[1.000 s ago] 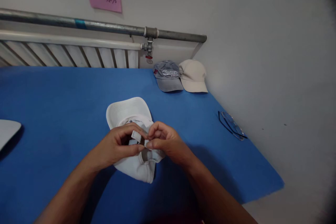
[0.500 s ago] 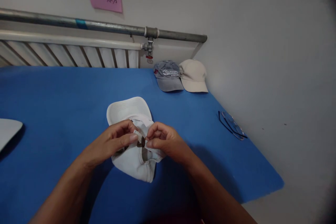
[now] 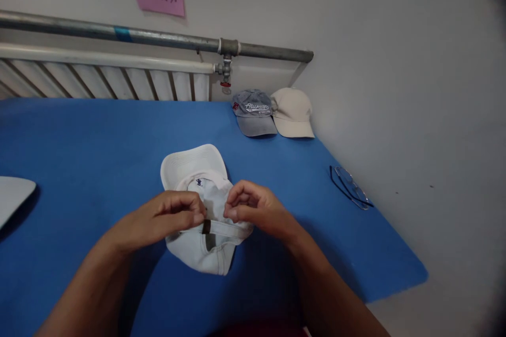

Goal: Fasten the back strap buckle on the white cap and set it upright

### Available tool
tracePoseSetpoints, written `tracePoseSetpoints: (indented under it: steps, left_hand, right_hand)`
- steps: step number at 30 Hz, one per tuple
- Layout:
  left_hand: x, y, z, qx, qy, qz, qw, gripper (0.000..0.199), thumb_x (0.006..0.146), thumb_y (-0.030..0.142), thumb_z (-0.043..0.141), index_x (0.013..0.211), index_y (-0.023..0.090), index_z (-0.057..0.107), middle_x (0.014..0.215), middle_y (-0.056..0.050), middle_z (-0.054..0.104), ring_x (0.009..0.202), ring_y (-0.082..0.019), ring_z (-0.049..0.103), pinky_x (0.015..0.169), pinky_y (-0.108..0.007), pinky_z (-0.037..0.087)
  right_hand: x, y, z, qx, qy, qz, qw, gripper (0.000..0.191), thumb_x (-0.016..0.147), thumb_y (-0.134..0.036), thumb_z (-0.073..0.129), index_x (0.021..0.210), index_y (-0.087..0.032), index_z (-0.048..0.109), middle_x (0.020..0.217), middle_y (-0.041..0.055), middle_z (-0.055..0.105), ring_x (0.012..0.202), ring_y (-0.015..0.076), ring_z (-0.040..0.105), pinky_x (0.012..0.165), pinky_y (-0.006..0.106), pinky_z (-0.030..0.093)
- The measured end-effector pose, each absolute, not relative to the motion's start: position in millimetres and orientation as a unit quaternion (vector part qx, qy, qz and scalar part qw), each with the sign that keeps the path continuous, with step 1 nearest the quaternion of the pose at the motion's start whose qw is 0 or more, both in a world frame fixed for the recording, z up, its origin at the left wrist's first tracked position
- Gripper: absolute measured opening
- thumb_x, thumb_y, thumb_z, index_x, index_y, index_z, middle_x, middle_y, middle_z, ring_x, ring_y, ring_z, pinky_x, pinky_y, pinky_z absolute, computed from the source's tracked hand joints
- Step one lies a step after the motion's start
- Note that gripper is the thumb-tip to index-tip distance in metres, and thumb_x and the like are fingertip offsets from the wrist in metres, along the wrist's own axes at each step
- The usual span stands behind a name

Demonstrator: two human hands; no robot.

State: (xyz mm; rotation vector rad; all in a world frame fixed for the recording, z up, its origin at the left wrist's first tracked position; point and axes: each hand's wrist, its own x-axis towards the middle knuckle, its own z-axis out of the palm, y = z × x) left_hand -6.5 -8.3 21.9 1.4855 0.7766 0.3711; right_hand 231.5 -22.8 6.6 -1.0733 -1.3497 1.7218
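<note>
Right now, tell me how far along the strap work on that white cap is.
Done: the back strap lies flat across the white cap, its end through the dark buckle. In hand: left hand and right hand pinch the strap either side of the buckle. Left: both hands are on it; grey cap and beige cap sit untouched by the wall.

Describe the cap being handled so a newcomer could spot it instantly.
On the blue table, near its middle, lies a white cap. The left hand and right hand pinch its rear strap. Unlike the grey cap and beige cap by the wall, it lies upturned.
</note>
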Motion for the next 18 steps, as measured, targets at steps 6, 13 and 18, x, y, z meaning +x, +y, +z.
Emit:
tracePoseSetpoints:
  steps: [6,13,18]
  left_hand:
    - [-16,-7,21,0.647,0.318,0.182,0.668,0.027,0.089,0.039,0.061,0.074,0.017,0.057,0.078,-0.001,0.055,0.067,-0.012,0.044,0.058,-0.023,0.034]
    - [-26,-2,16,0.558,0.331,0.384,0.657,0.031,0.083,0.04,0.07,0.066,0.017,0.058,0.076,-0.001,0.06,0.071,-0.013,0.051,0.064,-0.022,0.04]
    - [-23,-3,16,0.544,0.323,0.406,0.659,0.031,0.081,0.041,0.072,0.067,0.017,0.06,0.073,0.0,0.061,0.069,-0.012,0.051,0.063,-0.021,0.04]
  right_hand:
    - [244,-22,19,-0.388,-0.594,0.643,0.288,0.026,0.065,-0.023,0.079,0.085,-0.019,0.063,0.081,-0.0013,0.067,0.075,0.0132,0.058,0.071,0.027,0.045]
    - [246,-21,16,-0.424,-0.703,0.499,0.279,0.021,0.067,-0.011,0.068,0.085,-0.022,0.067,0.081,-0.003,0.065,0.082,0.0154,0.055,0.079,0.029,0.041]
    - [248,-17,8,-0.432,-0.625,0.513,0.4,0.013,0.063,-0.013,0.06,0.073,-0.021,0.065,0.073,-0.0026,0.06,0.072,0.0139,0.051,0.068,0.026,0.04]
